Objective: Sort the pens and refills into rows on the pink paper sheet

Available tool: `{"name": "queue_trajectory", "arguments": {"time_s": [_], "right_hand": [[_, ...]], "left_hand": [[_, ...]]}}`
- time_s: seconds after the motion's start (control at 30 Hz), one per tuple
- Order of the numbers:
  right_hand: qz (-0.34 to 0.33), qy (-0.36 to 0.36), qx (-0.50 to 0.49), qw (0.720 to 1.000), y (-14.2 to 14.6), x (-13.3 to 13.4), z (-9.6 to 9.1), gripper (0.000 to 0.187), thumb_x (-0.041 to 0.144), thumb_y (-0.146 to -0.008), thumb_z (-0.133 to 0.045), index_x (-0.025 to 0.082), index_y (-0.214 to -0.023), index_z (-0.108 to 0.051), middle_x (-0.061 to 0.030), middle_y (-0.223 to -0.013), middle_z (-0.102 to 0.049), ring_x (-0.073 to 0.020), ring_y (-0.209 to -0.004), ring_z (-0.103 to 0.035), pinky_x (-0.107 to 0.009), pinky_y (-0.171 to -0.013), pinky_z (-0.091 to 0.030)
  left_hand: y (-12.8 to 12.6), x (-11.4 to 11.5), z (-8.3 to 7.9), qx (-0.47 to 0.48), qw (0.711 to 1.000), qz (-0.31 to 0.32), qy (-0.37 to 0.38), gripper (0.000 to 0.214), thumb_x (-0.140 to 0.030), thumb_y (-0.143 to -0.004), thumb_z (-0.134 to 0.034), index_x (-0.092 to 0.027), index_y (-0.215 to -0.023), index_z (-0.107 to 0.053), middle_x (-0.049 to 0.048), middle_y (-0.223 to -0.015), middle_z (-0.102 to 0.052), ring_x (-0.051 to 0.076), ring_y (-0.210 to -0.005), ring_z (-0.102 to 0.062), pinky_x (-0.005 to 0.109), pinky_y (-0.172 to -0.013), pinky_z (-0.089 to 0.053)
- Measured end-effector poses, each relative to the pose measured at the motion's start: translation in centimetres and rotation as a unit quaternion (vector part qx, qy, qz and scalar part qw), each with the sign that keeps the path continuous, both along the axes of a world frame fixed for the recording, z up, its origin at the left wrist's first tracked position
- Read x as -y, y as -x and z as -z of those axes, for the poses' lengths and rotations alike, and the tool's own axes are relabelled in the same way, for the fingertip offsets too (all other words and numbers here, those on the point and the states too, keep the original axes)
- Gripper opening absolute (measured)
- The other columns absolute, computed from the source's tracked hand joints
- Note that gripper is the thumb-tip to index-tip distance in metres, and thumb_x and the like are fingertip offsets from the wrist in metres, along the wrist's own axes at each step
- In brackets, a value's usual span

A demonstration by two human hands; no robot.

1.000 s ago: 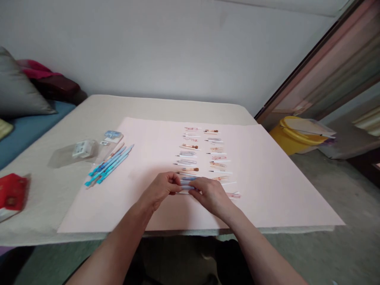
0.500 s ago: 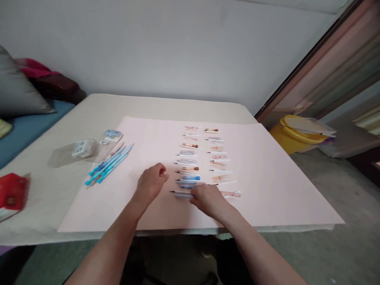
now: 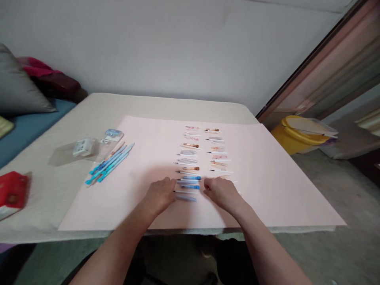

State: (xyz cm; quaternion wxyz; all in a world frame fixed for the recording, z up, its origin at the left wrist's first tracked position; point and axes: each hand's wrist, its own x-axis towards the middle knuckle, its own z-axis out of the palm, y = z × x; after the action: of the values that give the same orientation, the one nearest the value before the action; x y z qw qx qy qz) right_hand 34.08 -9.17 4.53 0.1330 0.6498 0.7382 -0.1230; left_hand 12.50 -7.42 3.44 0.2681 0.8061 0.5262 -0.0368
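Note:
On the pink sheet lie two columns of slim pens and white refills with dark tips, set crosswise. My left hand [image 3: 162,193] has its fingers pressed together against the left ends of the lower rows, by a blue-capped pen [image 3: 190,187] and a white refill [image 3: 187,192]. What its fingertips pinch, if anything, is hidden. At the right of the same rows rests my right hand [image 3: 221,192], fingers curled in, close to the pen caps. It covers the lower pens of the right column. A pale blue pen barrel [image 3: 186,198] lies nearest me.
Several blue pens [image 3: 111,163] lie in a loose bundle at left on the pink sheet [image 3: 276,190]. Beyond them are a clear package [image 3: 84,147] and a blue-and-white packet [image 3: 113,133]. A red object [image 3: 13,190] sits far left; a yellow bucket [image 3: 286,136] stands right.
My left hand has moved right and toward me, up to the ends of the rows. My right hand has slid right, off the lower pens, uncovering the blue cap and pale barrel.

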Motion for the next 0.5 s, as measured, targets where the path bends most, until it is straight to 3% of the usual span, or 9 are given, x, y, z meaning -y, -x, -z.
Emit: {"name": "queue_trajectory", "arguments": {"time_s": [0.2, 0.5], "right_hand": [[-0.014, -0.003, -0.008, 1.0, 0.4, -0.2, 0.4, 0.022, 0.02, -0.083, -0.041, 0.02, -0.091, -0.061, -0.0088, -0.09, -0.069, -0.0246, -0.084, -0.063, -0.029, -0.061, -0.037], [-0.056, -0.014, -0.032, 0.998, 1.1, -0.1, 1.8, 0.02, 0.02, -0.084, -0.043, 0.021, -0.097, -0.058, -0.0068, -0.097, -0.065, -0.021, -0.088, -0.061, -0.028, -0.067, -0.038]], "left_hand": [[-1.1, 0.1, 1.6, -0.024, 0.999, 0.042, -0.017, 0.026, -0.028, -0.072, -0.056, -0.021, -0.097, -0.055, 0.0105, -0.096, -0.055, 0.025, -0.081, -0.057, 0.034, -0.07, -0.038], [-2.1, 0.2, 3.6, 0.022, 0.999, 0.026, -0.027, 0.019, -0.018, -0.076, -0.051, -0.016, -0.094, -0.056, 0.0158, -0.095, -0.056, 0.029, -0.081, -0.06, 0.039, -0.073, -0.041]]}}
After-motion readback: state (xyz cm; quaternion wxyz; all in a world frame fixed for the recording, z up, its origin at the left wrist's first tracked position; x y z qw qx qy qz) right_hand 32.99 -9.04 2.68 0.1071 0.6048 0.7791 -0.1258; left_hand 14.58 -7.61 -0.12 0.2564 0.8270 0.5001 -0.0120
